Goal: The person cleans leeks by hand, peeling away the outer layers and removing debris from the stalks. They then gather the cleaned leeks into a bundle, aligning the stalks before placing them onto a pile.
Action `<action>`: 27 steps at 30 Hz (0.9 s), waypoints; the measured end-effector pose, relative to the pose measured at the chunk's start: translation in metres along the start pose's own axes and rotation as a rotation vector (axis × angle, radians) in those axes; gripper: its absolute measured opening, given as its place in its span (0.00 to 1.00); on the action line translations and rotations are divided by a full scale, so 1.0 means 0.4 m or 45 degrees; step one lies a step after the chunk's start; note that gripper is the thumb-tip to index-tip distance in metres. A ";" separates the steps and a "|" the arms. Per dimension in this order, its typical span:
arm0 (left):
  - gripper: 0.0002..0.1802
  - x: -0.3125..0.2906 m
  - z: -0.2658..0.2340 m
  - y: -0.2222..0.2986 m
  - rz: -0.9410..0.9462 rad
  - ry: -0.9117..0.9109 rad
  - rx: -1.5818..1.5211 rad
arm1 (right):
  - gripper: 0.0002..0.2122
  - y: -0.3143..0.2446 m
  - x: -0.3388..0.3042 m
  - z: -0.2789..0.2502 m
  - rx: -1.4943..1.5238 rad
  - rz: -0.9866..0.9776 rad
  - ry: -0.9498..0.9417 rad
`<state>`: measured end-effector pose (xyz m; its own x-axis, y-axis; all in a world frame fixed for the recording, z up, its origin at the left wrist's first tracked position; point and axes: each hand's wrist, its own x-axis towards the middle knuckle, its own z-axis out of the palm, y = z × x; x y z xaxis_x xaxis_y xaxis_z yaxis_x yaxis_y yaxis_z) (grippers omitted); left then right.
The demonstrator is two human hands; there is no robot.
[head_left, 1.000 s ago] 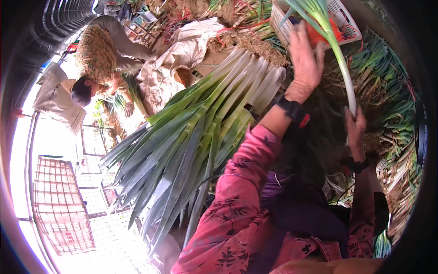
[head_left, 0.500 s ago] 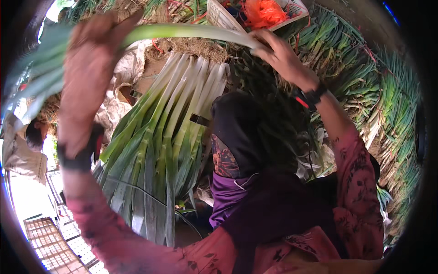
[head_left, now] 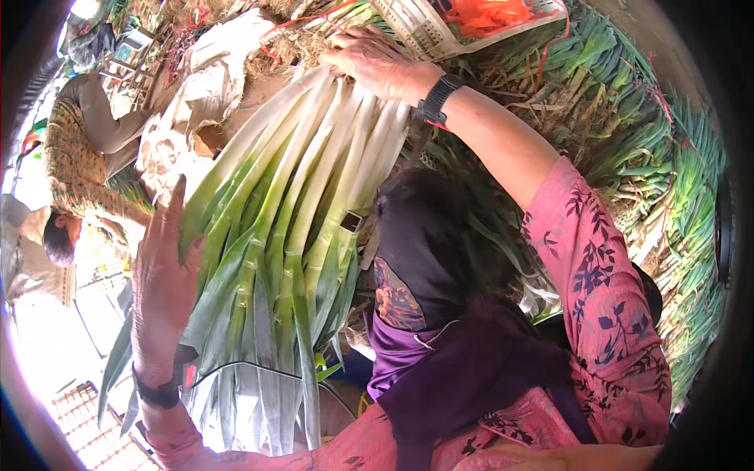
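A row of leeks [head_left: 302, 180] lies side by side in front of me, white root ends away from me and green leaves toward me. My right hand [head_left: 381, 67] is at the far end, its fingers closed over the root end of a leek on the left of the row. The roots under that hand are partly hidden. Along the left side of the leaves, my left hand [head_left: 165, 275] has its fingers stretched out and holds nothing. It rests against or just beside the leaves; I cannot tell which.
A pale plastic basket [head_left: 416, 31] with orange plastic strips [head_left: 487, 16] stands beyond my right hand. Piles of leeks or green onions [head_left: 628, 149] line the right. At the left another person [head_left: 78, 157] bends down near pale sacks. A slatted crate [head_left: 98, 424] is at lower left.
The leek held up across both hands has come down onto the row. My left hand has let go and moved down beside the leaves; the right has moved left to the root ends.
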<state>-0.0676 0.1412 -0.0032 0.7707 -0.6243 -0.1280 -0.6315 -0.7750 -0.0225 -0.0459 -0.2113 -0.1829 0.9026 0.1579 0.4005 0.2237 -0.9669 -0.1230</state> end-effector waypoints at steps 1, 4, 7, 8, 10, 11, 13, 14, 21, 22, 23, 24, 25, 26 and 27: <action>0.35 0.001 0.009 -0.001 0.032 0.021 0.064 | 0.11 -0.004 0.017 0.006 0.003 0.034 -0.059; 0.35 -0.003 0.059 -0.016 -0.041 -0.073 -0.003 | 0.13 -0.033 0.079 0.033 -0.071 0.117 -0.252; 0.35 0.012 0.121 -0.042 0.006 -0.073 -0.111 | 0.14 -0.036 0.099 0.097 -0.039 0.128 -0.305; 0.35 0.019 0.132 -0.045 0.022 -0.123 -0.206 | 0.13 -0.033 0.092 0.140 -0.077 0.047 -0.110; 0.35 0.032 0.155 -0.058 0.062 -0.163 -0.140 | 0.13 -0.034 0.101 0.186 -0.103 0.028 -0.172; 0.34 0.035 0.169 -0.069 0.102 -0.204 -0.074 | 0.12 -0.051 0.110 0.194 -0.129 0.007 -0.234; 0.34 0.056 0.203 -0.075 0.203 -0.133 -0.097 | 0.11 -0.059 0.114 0.209 -0.134 -0.013 -0.213; 0.35 0.067 0.220 -0.069 0.244 -0.122 -0.049 | 0.11 -0.055 0.118 0.210 -0.153 0.075 -0.227; 0.36 0.071 0.283 -0.053 0.275 -0.128 -0.011 | 0.11 -0.146 0.098 0.193 0.783 0.033 -0.296; 0.36 0.075 0.281 -0.046 0.344 -0.074 0.007 | 0.13 -0.171 0.097 0.194 0.749 -0.048 -0.285; 0.36 0.082 0.284 -0.043 0.422 -0.024 0.018 | 0.16 -0.183 0.098 0.217 0.713 -0.117 -0.280; 0.45 0.076 0.294 -0.060 0.408 -0.091 0.125 | 0.16 -0.172 0.099 0.230 0.698 -0.101 -0.274; 0.45 0.082 0.304 -0.054 0.421 -0.086 0.121 | 0.17 -0.155 0.099 0.250 0.678 -0.098 -0.185; 0.50 0.090 0.312 -0.048 0.343 -0.101 0.033 | 0.19 -0.137 0.102 0.269 0.658 -0.097 -0.097; 0.55 0.092 0.315 -0.042 0.254 -0.119 -0.051 | 0.26 -0.119 0.122 0.278 0.511 -0.102 -0.034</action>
<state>-0.0392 0.1436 -0.1323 0.6181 -0.7554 -0.2175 -0.7656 -0.6413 0.0517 0.0283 -0.1354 -0.2584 0.8845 0.2400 0.4001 0.4149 -0.7968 -0.4392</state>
